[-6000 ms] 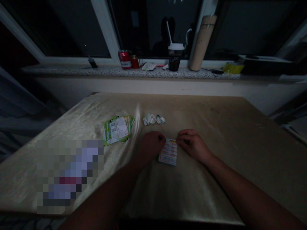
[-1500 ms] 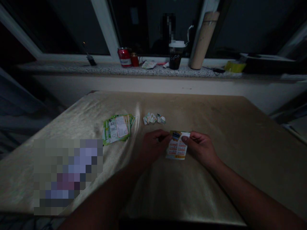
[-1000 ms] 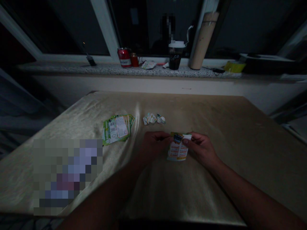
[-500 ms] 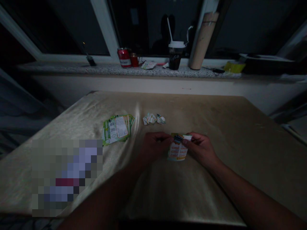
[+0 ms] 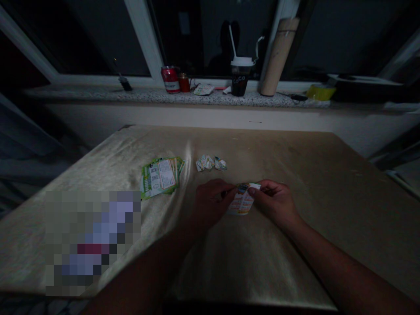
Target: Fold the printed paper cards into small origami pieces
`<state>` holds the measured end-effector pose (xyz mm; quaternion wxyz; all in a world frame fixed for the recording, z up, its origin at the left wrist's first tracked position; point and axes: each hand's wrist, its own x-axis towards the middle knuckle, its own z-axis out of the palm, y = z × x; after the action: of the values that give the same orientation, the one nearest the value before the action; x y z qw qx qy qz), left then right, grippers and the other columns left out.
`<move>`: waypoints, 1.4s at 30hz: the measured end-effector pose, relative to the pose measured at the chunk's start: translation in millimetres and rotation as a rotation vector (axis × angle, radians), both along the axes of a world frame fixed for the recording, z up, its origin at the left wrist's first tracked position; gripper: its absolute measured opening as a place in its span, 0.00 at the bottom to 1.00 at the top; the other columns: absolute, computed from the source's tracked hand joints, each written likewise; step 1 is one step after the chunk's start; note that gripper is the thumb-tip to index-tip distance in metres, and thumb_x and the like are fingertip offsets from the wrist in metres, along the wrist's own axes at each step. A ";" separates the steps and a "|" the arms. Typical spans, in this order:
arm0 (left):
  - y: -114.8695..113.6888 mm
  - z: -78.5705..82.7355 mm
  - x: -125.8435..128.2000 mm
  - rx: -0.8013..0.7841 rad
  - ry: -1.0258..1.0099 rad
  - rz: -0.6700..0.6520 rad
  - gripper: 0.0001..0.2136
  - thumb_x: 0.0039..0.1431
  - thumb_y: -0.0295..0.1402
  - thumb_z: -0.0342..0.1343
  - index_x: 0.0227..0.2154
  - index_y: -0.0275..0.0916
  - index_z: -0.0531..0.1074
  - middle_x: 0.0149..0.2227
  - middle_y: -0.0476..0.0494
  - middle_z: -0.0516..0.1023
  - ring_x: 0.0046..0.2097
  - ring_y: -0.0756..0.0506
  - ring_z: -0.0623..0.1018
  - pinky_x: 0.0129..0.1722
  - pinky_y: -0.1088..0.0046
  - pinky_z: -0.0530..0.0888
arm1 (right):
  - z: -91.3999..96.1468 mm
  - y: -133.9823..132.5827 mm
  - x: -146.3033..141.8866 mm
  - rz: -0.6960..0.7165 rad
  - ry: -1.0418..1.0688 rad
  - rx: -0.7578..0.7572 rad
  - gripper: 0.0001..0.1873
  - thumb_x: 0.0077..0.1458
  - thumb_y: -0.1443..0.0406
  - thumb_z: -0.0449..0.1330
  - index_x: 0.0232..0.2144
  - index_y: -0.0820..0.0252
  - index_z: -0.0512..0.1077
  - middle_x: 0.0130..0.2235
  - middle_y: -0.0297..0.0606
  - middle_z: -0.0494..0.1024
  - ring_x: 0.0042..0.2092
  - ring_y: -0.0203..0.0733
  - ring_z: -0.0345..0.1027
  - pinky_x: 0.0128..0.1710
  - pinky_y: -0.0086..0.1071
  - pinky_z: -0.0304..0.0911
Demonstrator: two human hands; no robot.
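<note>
A small printed packet [image 5: 241, 205], white with orange lettering and a dark blue patch near its top, is held between my two hands over the table. My left hand [image 5: 215, 199] pinches its upper left side with thumb and fingers. On the other side my right hand [image 5: 275, 197] grips the upper right corner, thumb on the near face. The fingers cover parts of the packet's top edge. Just beyond my hands lie small folded or crumpled printed pieces [image 5: 206, 162]. To their left rests a fanned stack of flat green and white packets [image 5: 160, 177].
A satin-like beige cloth [image 5: 278, 258] covers the table. A blurred-out purplish item [image 5: 110, 225] lies at front left. On the windowsill [image 5: 138, 97] stand a red can [image 5: 170, 80], a dark lidded drink cup [image 5: 240, 81] with a straw, and a tall tan cylinder [image 5: 278, 59].
The packet has tilted and sits slightly higher, showing less of its lower part. My left hand has shifted over its left side. The items on the table have stayed put.
</note>
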<state>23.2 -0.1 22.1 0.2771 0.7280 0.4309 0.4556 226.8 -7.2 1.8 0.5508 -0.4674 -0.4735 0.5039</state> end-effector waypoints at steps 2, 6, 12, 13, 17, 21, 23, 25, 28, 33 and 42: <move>-0.2 0.3 -0.3 0.046 0.032 0.004 0.09 0.62 0.35 0.59 0.32 0.39 0.82 0.31 0.44 0.82 0.33 0.47 0.78 0.37 0.70 0.73 | -0.7 0.6 1.0 -0.031 -0.019 0.010 0.15 0.44 0.56 0.76 0.23 0.59 0.77 0.25 0.35 0.82 0.24 0.38 0.71 0.26 0.32 0.67; 0.2 1.2 -0.2 0.126 0.107 0.017 0.09 0.63 0.35 0.58 0.33 0.39 0.82 0.31 0.43 0.82 0.33 0.46 0.78 0.39 0.69 0.73 | -0.2 0.9 1.5 -0.079 -0.048 0.032 0.14 0.45 0.57 0.75 0.22 0.58 0.78 0.25 0.35 0.82 0.25 0.37 0.71 0.27 0.32 0.66; -0.4 1.3 -0.9 0.183 0.156 0.039 0.10 0.65 0.35 0.56 0.35 0.38 0.82 0.31 0.42 0.83 0.34 0.46 0.78 0.38 0.69 0.73 | 5.9 0.4 0.5 -0.106 -0.069 0.063 0.10 0.44 0.59 0.75 0.23 0.56 0.81 0.27 0.36 0.84 0.27 0.39 0.74 0.30 0.33 0.69; -0.5 1.2 -1.0 0.184 0.148 0.038 0.10 0.65 0.34 0.56 0.35 0.38 0.82 0.31 0.42 0.82 0.34 0.46 0.78 0.38 0.69 0.73 | 6.8 0.3 0.6 -0.106 -0.071 0.067 0.09 0.45 0.59 0.75 0.24 0.56 0.81 0.27 0.36 0.84 0.27 0.39 0.74 0.30 0.33 0.69; -1.1 2.2 -0.6 0.119 0.085 0.038 0.10 0.64 0.35 0.57 0.35 0.38 0.83 0.31 0.43 0.82 0.33 0.46 0.78 0.37 0.70 0.73 | 7.9 0.4 2.4 -0.082 -0.079 0.068 0.09 0.46 0.59 0.75 0.26 0.56 0.83 0.28 0.37 0.85 0.28 0.41 0.76 0.30 0.34 0.70; -0.7 5.3 -0.3 -0.090 -0.055 0.044 0.08 0.60 0.35 0.60 0.33 0.40 0.83 0.32 0.45 0.83 0.34 0.46 0.78 0.36 0.71 0.74 | 5.0 2.0 5.4 -0.056 -0.069 0.057 0.08 0.46 0.59 0.75 0.26 0.56 0.83 0.29 0.38 0.86 0.28 0.42 0.77 0.31 0.34 0.72; 1.6 5.6 -1.0 -0.183 -0.117 0.044 0.07 0.58 0.35 0.61 0.32 0.40 0.83 0.31 0.46 0.83 0.33 0.47 0.78 0.36 0.71 0.74 | 3.2 3.1 6.6 -0.034 -0.054 0.043 0.09 0.46 0.59 0.75 0.27 0.57 0.84 0.29 0.38 0.86 0.28 0.42 0.77 0.30 0.35 0.72; 5.4 3.7 -2.0 -0.232 -0.152 0.032 0.07 0.56 0.35 0.62 0.32 0.39 0.83 0.30 0.46 0.83 0.32 0.47 0.78 0.35 0.72 0.74 | 2.0 4.0 7.4 -0.011 -0.031 0.027 0.10 0.45 0.58 0.75 0.28 0.57 0.83 0.30 0.39 0.86 0.28 0.42 0.78 0.30 0.35 0.73; 12.2 -2.4 -3.0 -0.296 -0.198 -0.012 0.08 0.56 0.37 0.62 0.32 0.38 0.83 0.30 0.46 0.84 0.31 0.46 0.80 0.33 0.72 0.76 | 2.1 4.7 7.9 0.014 0.001 0.006 0.11 0.44 0.58 0.76 0.29 0.57 0.83 0.30 0.39 0.86 0.29 0.43 0.78 0.31 0.36 0.74; 19.1 -11.0 -2.8 -0.379 -0.257 -0.062 0.10 0.55 0.38 0.63 0.32 0.37 0.83 0.31 0.44 0.85 0.32 0.46 0.82 0.34 0.70 0.78 | 5.3 5.1 8.0 0.045 0.002 -0.018 0.13 0.45 0.56 0.75 0.29 0.58 0.83 0.31 0.40 0.86 0.31 0.44 0.79 0.34 0.37 0.75; 23.7 -12.4 -5.2 -0.400 -0.076 -0.039 0.10 0.57 0.38 0.61 0.33 0.38 0.83 0.32 0.43 0.86 0.33 0.44 0.82 0.34 0.70 0.77 | -4.7 10.7 13.6 0.121 -0.272 0.034 0.17 0.57 0.51 0.65 0.33 0.60 0.81 0.29 0.40 0.85 0.28 0.43 0.78 0.29 0.35 0.71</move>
<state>18.0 23.6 9.7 0.4407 0.6489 0.4880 0.3828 240.4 3.5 -2.9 0.4577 -0.4926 -0.5797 0.4601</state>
